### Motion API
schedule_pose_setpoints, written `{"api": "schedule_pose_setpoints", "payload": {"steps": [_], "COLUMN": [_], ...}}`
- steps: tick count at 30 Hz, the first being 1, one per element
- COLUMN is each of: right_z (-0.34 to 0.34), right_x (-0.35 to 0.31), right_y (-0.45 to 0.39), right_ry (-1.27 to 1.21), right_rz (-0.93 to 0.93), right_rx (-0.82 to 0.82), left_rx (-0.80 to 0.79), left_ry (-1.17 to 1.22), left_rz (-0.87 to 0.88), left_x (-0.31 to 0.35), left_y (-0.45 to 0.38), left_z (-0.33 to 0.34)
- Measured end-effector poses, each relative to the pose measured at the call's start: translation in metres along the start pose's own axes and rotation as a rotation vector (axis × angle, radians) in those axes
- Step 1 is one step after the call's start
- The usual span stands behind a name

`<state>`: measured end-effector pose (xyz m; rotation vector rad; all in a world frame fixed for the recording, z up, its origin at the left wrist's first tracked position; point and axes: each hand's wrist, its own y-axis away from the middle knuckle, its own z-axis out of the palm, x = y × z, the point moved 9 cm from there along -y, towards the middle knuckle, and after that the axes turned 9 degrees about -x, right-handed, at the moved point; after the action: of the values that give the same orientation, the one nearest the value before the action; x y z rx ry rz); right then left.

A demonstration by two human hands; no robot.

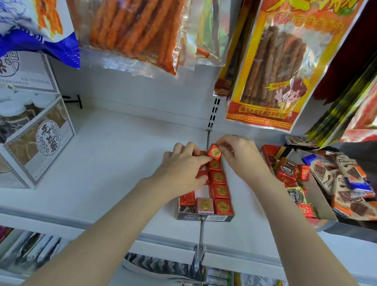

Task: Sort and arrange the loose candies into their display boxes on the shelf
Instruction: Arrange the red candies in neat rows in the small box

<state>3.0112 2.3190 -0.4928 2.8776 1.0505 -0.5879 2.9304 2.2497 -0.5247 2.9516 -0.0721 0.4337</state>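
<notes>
A small display box [206, 217] lies on the white shelf, holding rows of red square candies [221, 191] with gold seals and one pink candy [205, 205]. My right hand [241, 156] pinches one red candy [215, 151], tilted, above the box's far end. My left hand [184, 165] rests on the box's left row, its fingertips touching the held candy and the candies beneath. A larger red box [314, 199] to the right holds several mixed wrapped candies.
Cartons of white-lidded jars [24, 133] stand at the left of the shelf [113, 159]. Bags of snack sticks [269, 70] hang above the work area. Orange and blue chocolate packets [348, 179] pile at the far right. Packets fill the lower shelf.
</notes>
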Motion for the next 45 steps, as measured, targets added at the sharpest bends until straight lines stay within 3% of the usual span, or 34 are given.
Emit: {"api": "schedule_pose_setpoints", "payload": {"steps": [8, 18, 31, 39, 45], "right_z": [0.006, 0.008, 0.023, 0.006, 0.001], "right_x": [-0.005, -0.006, -0.016, -0.008, -0.012], "right_y": [-0.003, 0.000, 0.016, 0.026, 0.030], "right_ry": [0.102, 0.208, 0.459, 0.139, 0.051], "right_rz": [-0.022, 0.009, 0.026, 0.012, -0.044], "right_rx": [-0.037, -0.018, -0.193, -0.101, -0.087], "left_rx": [0.021, -0.037, -0.080, -0.099, 0.070], "left_ry": [0.143, 0.091, 0.066, 0.100, 0.109], "left_rz": [0.031, 0.013, 0.021, 0.038, 0.050], "left_x": [-0.004, -0.008, -0.001, -0.002, -0.008], "left_y": [0.003, 0.003, 0.001, 0.002, 0.008], "left_z": [-0.011, -0.001, 0.004, 0.003, -0.019]}}
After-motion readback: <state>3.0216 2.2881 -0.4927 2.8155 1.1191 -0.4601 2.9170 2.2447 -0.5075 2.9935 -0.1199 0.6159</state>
